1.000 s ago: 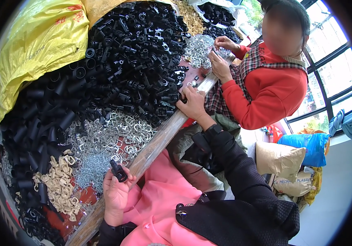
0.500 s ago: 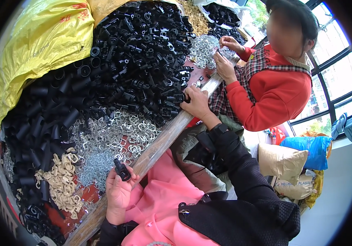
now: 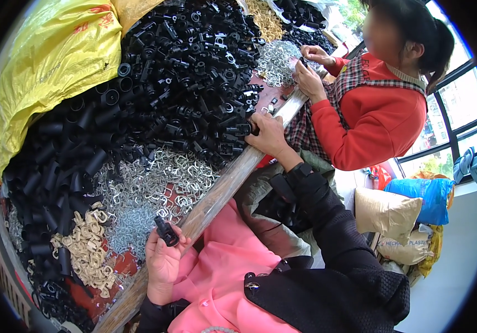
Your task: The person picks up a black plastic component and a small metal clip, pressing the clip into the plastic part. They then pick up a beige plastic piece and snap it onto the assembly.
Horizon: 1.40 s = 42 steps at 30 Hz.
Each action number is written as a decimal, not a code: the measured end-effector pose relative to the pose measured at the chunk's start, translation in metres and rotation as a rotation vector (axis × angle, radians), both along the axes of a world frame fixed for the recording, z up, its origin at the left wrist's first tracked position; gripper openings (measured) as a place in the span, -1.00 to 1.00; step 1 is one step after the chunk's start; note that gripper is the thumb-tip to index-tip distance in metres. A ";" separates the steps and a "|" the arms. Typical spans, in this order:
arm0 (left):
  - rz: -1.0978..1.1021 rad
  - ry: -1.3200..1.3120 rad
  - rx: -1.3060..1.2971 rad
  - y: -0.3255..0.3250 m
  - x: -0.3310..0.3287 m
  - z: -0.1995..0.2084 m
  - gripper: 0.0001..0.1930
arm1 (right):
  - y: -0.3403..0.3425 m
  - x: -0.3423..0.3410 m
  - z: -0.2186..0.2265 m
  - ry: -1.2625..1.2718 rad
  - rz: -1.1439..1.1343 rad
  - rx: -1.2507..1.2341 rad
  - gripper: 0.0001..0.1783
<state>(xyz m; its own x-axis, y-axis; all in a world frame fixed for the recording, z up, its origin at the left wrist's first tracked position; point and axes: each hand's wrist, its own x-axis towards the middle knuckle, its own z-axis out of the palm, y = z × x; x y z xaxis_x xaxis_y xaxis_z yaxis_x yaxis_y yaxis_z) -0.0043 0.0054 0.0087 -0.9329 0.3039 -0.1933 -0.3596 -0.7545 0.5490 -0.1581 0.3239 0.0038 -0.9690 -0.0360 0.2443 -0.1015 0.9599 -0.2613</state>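
My left hand is closed round a black plastic fitting, held upright over the near end of a worn wooden rail. The fitting has a narrow top and a wider round base. Farther off, my right hand rests across the rail at the right edge of a big heap of black plastic parts. Its thumb and fingers close on a black plastic part there, mostly covered by the fingers. Silver metal clips, small bluish screws and beige plastic pieces lie in piles left of my left hand.
The wooden rail edges the red tabletop. Black tubes and a yellow sack lie at left. At right, a co-worker in a red sleeve handles a small part. An open sack hangs below the rail; filled sacks stand behind.
Both my hands keep nearly the same place and grip. The whole view has shifted slightly. The co-worker's head has turned and moved a little to the right.
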 end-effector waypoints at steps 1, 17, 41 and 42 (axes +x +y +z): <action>-0.002 0.000 -0.004 0.000 0.000 0.000 -0.61 | 0.000 0.000 0.000 -0.003 0.010 -0.008 -0.72; 0.013 -0.035 0.002 -0.001 0.002 0.000 -0.62 | 0.006 -0.012 0.006 -0.089 0.236 -0.058 -0.67; -0.005 -0.017 -0.013 -0.001 0.001 -0.003 -0.59 | 0.012 -0.022 -0.007 -0.014 0.212 -0.185 -0.91; -0.003 -0.017 -0.012 -0.001 0.001 -0.003 -0.59 | 0.013 -0.022 -0.007 -0.013 0.215 -0.185 -0.91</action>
<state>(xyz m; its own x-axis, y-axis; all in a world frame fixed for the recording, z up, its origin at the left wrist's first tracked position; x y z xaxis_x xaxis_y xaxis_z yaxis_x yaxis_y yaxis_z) -0.0028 0.0042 0.0059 -0.9287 0.3039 -0.2124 -0.3707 -0.7471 0.5517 -0.1800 0.3366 -0.0035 -0.9472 -0.1968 0.2533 -0.2929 0.8525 -0.4331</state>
